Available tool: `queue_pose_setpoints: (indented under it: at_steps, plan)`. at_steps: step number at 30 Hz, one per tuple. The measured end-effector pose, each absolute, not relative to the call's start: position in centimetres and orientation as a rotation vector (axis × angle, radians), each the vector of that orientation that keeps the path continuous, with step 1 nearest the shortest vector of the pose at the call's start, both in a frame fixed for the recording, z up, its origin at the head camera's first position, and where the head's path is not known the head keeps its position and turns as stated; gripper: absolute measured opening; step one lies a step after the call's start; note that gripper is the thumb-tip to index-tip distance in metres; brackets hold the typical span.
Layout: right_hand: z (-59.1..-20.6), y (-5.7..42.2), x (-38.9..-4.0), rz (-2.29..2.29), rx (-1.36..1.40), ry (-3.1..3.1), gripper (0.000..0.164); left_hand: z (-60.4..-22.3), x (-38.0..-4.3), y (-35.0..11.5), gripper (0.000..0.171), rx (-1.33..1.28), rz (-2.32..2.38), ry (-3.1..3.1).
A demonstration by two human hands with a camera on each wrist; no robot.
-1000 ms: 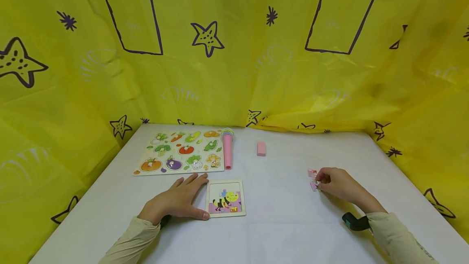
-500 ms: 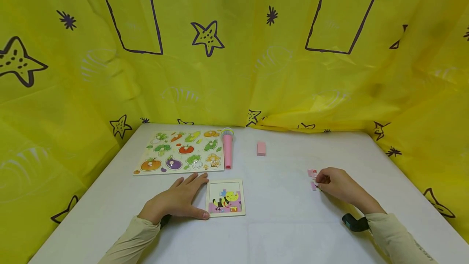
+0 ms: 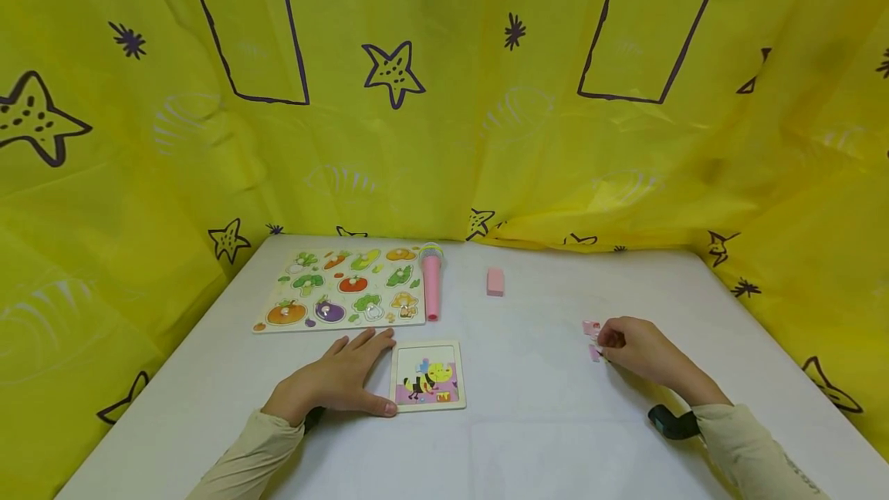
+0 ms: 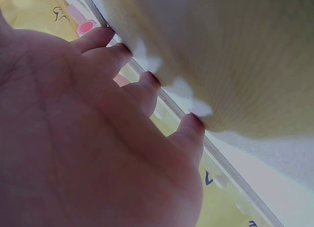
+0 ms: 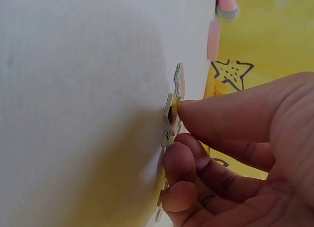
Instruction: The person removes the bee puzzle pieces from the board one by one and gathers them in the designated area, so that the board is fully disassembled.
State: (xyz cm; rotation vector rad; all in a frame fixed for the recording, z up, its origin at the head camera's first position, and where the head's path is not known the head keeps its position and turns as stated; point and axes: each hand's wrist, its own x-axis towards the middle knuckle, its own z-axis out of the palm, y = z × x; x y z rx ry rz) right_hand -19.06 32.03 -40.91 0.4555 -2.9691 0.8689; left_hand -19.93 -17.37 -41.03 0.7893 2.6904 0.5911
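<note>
My left hand (image 3: 333, 383) rests spread on the table. Its thumb lies at the lower left corner of a small framed bee jigsaw puzzle (image 3: 427, 354); its fingertips reach the front edge of a vegetable peg board (image 3: 318, 288). In the left wrist view the fingers (image 4: 184, 136) are straight and spread. On the right, my right hand (image 3: 642, 349) is bent low over several small pink puzzle pieces. The right wrist view has its thumb and curled fingers pinching a puzzle piece (image 5: 169, 111) with yellow and black on it. Another puzzle piece (image 3: 591, 328) lies just beyond the fingertips.
A pink toy microphone (image 3: 432, 284) lies along the right side of the peg board. Farther right sits a pink block (image 3: 495, 282). Yellow patterned cloth (image 3: 444, 160) hangs behind and on both sides of the white table (image 3: 535, 438).
The right fingers shift very slightly among the puzzle pieces, and the nearer pink piece moves a little. My left hand and the framed puzzle stay where they were.
</note>
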Motion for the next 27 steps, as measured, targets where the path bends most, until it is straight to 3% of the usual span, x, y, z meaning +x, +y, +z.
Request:
queue_pose_setpoints:
  at_steps: [7, 15, 27]
  plan:
    - [-41.0, 31.0, -18.9, 0.979, 0.378, -2.886, 0.004, -41.0, -19.9, -17.2, 0.104, 0.791, 0.578, 2.69]
    - [-40.9, 27.1, -19.0, 1.124, 0.372, -2.809, 0.015, -40.9, -20.0, -17.0, 0.103, 0.798, 0.573, 2.69]
    - [-40.9, 15.9, -20.1, 1.255, 0.827, -2.805, 0.017, -41.0, -19.8, -17.5, 0.105, 0.792, 0.597, 2.679]
